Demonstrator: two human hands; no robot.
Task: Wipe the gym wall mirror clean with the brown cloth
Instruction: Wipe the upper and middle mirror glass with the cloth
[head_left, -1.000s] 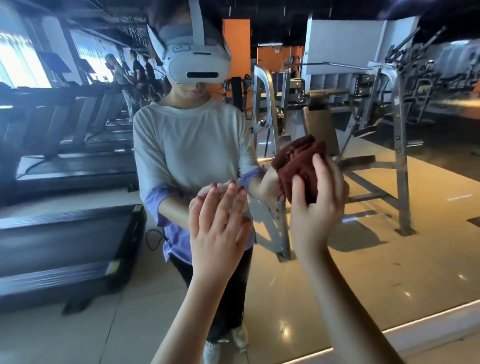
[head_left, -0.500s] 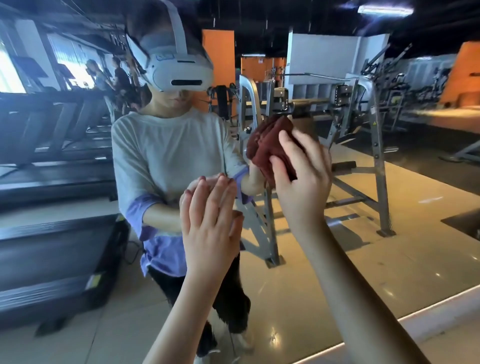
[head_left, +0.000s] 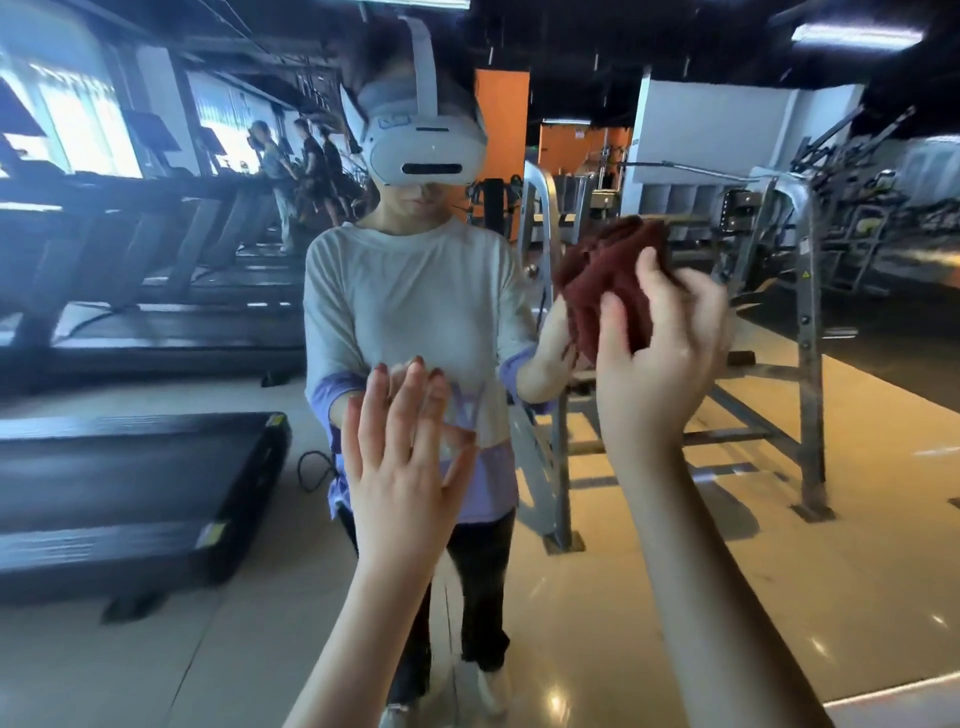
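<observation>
The gym wall mirror (head_left: 779, 571) fills almost the whole view and reflects me, a person in a white headset. My right hand (head_left: 660, 358) grips a bunched brown cloth (head_left: 608, 275) and presses it to the glass at chest height, right of centre. My left hand (head_left: 400, 467) lies flat on the mirror with straight, slightly spread fingers, lower and to the left of the cloth. Its reflection meets it fingertip to fingertip.
The mirror's lower edge and a pale ledge (head_left: 893, 701) show at the bottom right. Reflected in the glass are treadmills (head_left: 130, 493) on the left, a steel weight rack (head_left: 769, 322) on the right, and several people far back by the windows.
My right hand has carried the cloth up the glass and slightly right over the last second. The left hand has stayed flat on the mirror. My head has moved closer.
</observation>
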